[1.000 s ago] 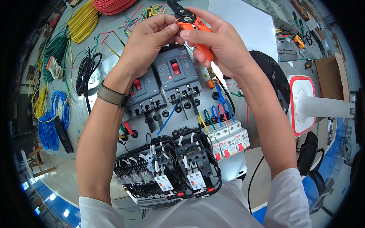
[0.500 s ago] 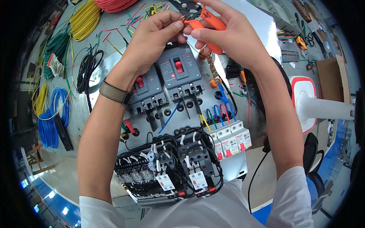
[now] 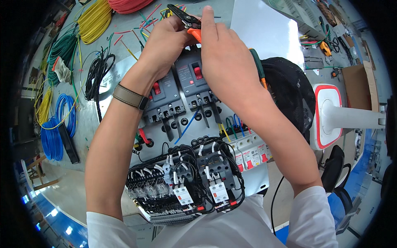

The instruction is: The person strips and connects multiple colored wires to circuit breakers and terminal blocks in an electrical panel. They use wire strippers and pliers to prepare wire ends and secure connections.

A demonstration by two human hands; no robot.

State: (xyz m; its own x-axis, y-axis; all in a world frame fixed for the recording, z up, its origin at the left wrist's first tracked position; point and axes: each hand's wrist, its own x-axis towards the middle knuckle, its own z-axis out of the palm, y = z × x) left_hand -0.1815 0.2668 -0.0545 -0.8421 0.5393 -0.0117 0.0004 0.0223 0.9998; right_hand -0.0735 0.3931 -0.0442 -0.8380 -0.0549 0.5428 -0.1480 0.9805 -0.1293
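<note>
A wire stripper point(image 3: 188, 21) with black jaws and orange handles is in my right hand point(image 3: 225, 53), index finger stretched along it and the other fingers hidden. Its jaws point to the far left, over my left hand point(image 3: 167, 43). The left fingers are curled under the tool; what they hold is hidden. Below both hands are two grey circuit breakers with red switches, the left breaker point(image 3: 166, 93) and the right breaker point(image 3: 192, 74), mounted on a metal panel point(image 3: 188, 138). A loose blue wire point(image 3: 187, 126) lies near their terminals.
Nearer me on the panel are contactors point(image 3: 217, 169) with black wiring and small white breakers point(image 3: 250, 157). Coils of yellow wire point(image 3: 94, 20), green wire point(image 3: 62, 51) and blue wire point(image 3: 58, 132) lie left. A black bag point(image 3: 289, 91) and a cardboard box point(image 3: 359, 87) are right.
My right hand has turned and moved left and nearer, swinging the wire stripper's jaws to the left. The copper-coloured end at my left fingertips is now hidden.
</note>
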